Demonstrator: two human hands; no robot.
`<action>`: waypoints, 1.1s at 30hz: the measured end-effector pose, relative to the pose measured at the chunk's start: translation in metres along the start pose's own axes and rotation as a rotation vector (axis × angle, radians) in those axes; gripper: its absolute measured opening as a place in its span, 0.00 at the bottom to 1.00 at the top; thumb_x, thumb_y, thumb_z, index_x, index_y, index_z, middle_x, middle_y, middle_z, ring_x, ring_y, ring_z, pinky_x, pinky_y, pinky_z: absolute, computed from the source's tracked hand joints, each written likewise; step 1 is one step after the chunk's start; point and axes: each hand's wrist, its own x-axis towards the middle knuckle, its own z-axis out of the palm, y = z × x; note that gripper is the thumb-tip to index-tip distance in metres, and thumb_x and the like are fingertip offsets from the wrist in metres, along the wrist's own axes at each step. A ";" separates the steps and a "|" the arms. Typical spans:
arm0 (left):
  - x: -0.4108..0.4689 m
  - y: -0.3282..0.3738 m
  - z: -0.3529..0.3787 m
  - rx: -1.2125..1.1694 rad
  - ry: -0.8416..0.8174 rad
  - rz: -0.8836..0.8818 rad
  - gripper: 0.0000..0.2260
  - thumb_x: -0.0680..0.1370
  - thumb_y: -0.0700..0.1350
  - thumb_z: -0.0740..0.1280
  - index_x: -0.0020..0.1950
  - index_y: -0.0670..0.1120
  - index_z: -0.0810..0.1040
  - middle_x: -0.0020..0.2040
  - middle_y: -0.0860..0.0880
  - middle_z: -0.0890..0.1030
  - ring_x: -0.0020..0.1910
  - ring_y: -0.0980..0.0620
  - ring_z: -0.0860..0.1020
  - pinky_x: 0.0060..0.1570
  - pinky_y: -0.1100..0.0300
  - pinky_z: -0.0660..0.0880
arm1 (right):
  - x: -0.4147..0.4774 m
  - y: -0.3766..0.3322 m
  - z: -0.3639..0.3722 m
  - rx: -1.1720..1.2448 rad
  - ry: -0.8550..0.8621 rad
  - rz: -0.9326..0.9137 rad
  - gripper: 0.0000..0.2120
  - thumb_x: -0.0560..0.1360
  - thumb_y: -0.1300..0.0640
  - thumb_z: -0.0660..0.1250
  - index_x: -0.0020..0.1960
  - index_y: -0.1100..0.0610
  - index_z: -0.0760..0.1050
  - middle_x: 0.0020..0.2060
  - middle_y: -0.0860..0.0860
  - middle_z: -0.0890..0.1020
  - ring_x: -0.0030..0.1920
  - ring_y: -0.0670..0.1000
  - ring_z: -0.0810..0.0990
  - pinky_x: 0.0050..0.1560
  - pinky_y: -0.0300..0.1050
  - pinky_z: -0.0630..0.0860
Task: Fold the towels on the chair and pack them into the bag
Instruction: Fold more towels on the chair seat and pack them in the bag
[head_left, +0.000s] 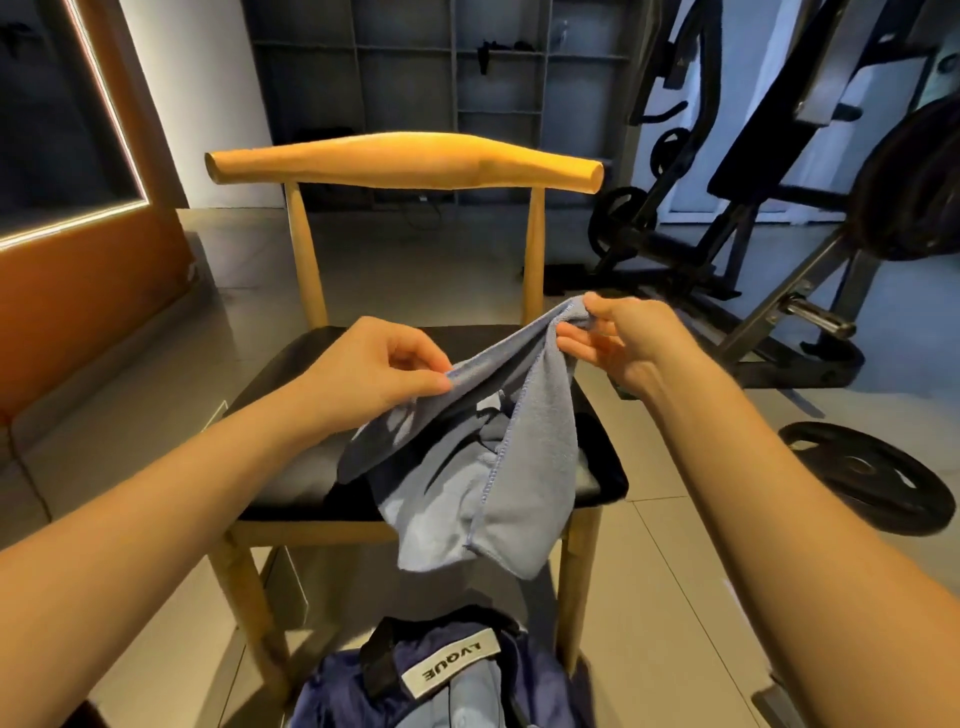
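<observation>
Head view. Gym room, weight machine (753, 182) at 2 o'clock. Risk: the towel (519, 467), bunched and held only by its top edge, may slip or fold crooked. It hangs over the chair (405, 166) between the left hand (374, 369), pinching at 9 o'clock, and the right hand (618, 338), pinching at 1 o'clock. The bag (447, 680) lies at 6 o'clock.

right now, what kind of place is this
Probably a gym, maybe a home one: a weight plate lies on the tiled floor, a padded weight bench stands at right, and more plates sit loaded beside it.
</observation>
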 end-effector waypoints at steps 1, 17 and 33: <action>-0.001 -0.004 0.001 0.046 -0.020 -0.010 0.01 0.76 0.44 0.76 0.46 0.49 0.87 0.41 0.50 0.87 0.42 0.52 0.84 0.45 0.62 0.81 | 0.005 0.002 -0.004 0.074 0.015 0.027 0.10 0.83 0.61 0.64 0.62 0.65 0.75 0.50 0.64 0.83 0.43 0.58 0.88 0.40 0.51 0.86; -0.026 -0.027 0.085 0.400 -0.009 0.311 0.04 0.80 0.43 0.70 0.49 0.52 0.78 0.40 0.56 0.80 0.37 0.56 0.75 0.40 0.54 0.76 | 0.057 0.043 -0.057 0.258 0.259 0.085 0.10 0.82 0.63 0.64 0.63 0.62 0.75 0.55 0.63 0.83 0.45 0.56 0.86 0.38 0.49 0.85; -0.031 -0.025 0.120 0.473 0.121 0.021 0.12 0.72 0.55 0.77 0.38 0.47 0.85 0.43 0.53 0.78 0.42 0.54 0.76 0.43 0.57 0.72 | 0.055 0.045 -0.062 0.256 0.238 0.069 0.13 0.82 0.63 0.64 0.66 0.65 0.74 0.53 0.63 0.84 0.49 0.57 0.87 0.44 0.50 0.86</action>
